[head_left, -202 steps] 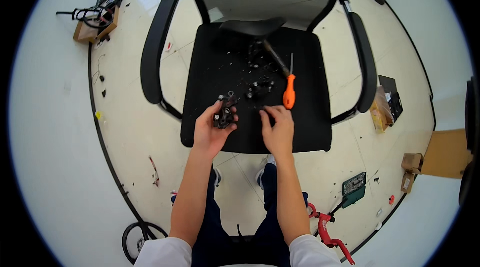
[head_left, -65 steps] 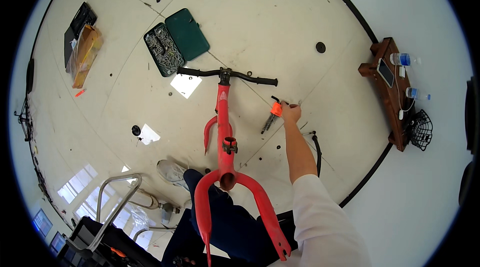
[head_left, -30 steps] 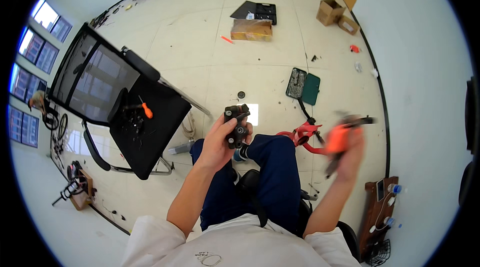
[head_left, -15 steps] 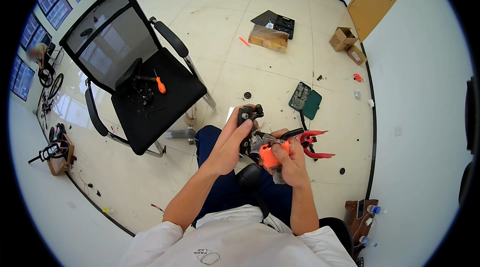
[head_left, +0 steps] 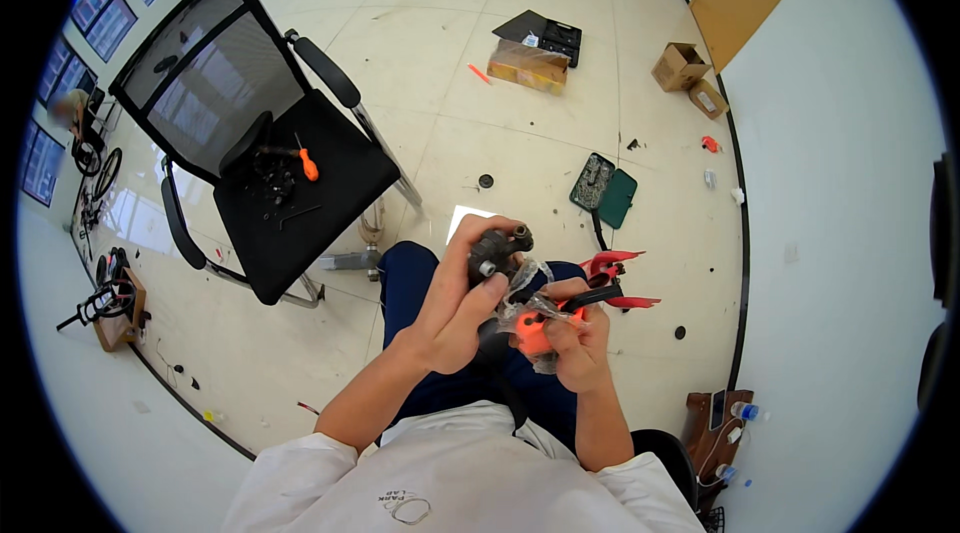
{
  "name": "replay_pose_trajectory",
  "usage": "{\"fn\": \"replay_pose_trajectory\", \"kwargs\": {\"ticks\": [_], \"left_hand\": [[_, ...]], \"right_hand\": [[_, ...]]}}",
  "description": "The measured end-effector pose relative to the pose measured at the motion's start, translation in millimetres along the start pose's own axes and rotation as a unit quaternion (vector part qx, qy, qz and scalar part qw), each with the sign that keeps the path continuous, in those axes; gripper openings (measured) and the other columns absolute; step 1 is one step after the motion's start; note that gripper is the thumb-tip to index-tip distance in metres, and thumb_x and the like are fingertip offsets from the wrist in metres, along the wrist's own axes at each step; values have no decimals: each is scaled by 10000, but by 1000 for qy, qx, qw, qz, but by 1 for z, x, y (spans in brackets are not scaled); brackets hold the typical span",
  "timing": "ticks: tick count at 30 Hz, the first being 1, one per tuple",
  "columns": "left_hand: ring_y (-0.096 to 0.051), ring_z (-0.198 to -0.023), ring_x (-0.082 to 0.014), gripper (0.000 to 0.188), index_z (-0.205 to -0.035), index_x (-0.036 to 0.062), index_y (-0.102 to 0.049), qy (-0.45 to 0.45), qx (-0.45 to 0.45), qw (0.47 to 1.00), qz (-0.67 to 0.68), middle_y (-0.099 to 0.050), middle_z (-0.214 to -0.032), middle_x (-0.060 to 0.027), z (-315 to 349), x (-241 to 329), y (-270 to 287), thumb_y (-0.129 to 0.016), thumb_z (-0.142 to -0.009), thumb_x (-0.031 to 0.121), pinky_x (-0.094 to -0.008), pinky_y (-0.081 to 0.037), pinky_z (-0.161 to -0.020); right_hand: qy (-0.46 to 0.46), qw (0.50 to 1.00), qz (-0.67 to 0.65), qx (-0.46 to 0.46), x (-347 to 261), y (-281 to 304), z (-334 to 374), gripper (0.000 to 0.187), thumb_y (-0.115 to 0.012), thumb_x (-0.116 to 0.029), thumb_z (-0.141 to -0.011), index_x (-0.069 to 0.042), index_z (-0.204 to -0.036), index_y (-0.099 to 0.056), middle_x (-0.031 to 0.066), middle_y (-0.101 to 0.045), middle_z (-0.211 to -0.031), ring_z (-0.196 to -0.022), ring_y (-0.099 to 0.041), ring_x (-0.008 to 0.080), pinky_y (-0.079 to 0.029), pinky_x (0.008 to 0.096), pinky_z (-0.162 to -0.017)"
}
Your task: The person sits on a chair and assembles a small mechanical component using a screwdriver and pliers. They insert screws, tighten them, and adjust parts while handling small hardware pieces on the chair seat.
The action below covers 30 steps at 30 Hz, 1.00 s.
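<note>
Over my lap, my left hand (head_left: 448, 318) is wrapped round a dark metal part (head_left: 492, 255) with a round bolt head and a short stub; I cannot make out its exact kind. Close beside it, my right hand (head_left: 582, 345) grips an orange piece (head_left: 533, 335), its thumb pressed on it. Crumpled clear plastic film (head_left: 527, 283) covers part of the orange piece and reaches up to the dark part. A black bar (head_left: 594, 296) projects from behind my right fingers. Just beyond is a red two-pronged thing (head_left: 618, 263), partly hidden.
A black mesh chair (head_left: 310, 183) at the left carries an orange-handled screwdriver (head_left: 308, 165), a hex key (head_left: 300, 216) and dark parts. An open green case (head_left: 617, 198) of small pieces lies on the floor. Farther off stand cardboard boxes (head_left: 680, 68). Another person (head_left: 75, 113) is at far left.
My left hand has turned the dark part and moved slightly right, nearer the orange piece. More of the black bar shows at my right hand. The whole view has shifted a little.
</note>
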<state>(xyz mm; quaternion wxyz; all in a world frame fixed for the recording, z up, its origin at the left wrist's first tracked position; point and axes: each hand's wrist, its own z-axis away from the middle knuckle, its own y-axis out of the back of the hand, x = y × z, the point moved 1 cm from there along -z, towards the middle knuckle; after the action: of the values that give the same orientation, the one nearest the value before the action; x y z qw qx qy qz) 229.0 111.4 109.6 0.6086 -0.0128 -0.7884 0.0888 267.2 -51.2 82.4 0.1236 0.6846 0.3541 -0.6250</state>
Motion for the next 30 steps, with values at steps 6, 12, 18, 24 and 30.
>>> {"fn": "replay_pose_trajectory", "kwargs": {"ticks": [6, 12, 18, 24, 30], "left_hand": [[-469, -978, -183, 451, -1247, -23, -406, -90, 5, 983, -160, -446, -1119, -128, -3, 1, -5, -437, -810, 82, -304, -376, -909], [-476, -952, -192, 432, -1237, -34, -407, -121, -5, 968, -221, -443, -1103, -133, -4, -2, -11, -417, -809, 20, -312, -390, -889], [-468, -850, -175, 311, -1188, -10, -441, -7, 8, 994, -113, -457, -991, -109, 0, -6, -18, -396, -880, -17, -278, -399, -798], [-463, -922, -127, 283, -1178, -27, -446, 66, 13, 995, -78, -505, -994, -81, 4, 2, -14, -356, -920, 46, -246, -380, -865], [-462, -869, -104, 265, -1147, -24, -487, 128, 20, 989, -76, -531, -935, -61, 6, 4, -6, -374, -938, 91, -222, -372, -790]], "right_hand": [[-17, 998, -51, 13, -3, -4, 8, 241, -496, -189, -960, 23, -1059, -442, 98, -607, -710, -534, -515, 87, -409, 221, -481], [-15, 1000, -9, 9, 1, 3, 16, 313, -538, -286, -948, -6, -1031, -425, 129, -630, -756, -539, -545, 99, -424, 212, -471], [49, 981, 171, -80, -2, 32, 8, 207, -578, -175, -922, 3, -1006, -515, 107, -619, -815, -572, -550, 132, -430, 230, -511], [33, 938, 321, -128, -30, 30, -7, 179, -677, -137, -827, -40, -963, -616, 115, -621, -825, -605, -597, 292, -465, 306, -547], [26, 912, 363, -186, -35, 25, -18, 231, -673, -158, -833, -50, -1016, -583, 121, -619, -726, -621, -614, 306, -476, 318, -560]]}}
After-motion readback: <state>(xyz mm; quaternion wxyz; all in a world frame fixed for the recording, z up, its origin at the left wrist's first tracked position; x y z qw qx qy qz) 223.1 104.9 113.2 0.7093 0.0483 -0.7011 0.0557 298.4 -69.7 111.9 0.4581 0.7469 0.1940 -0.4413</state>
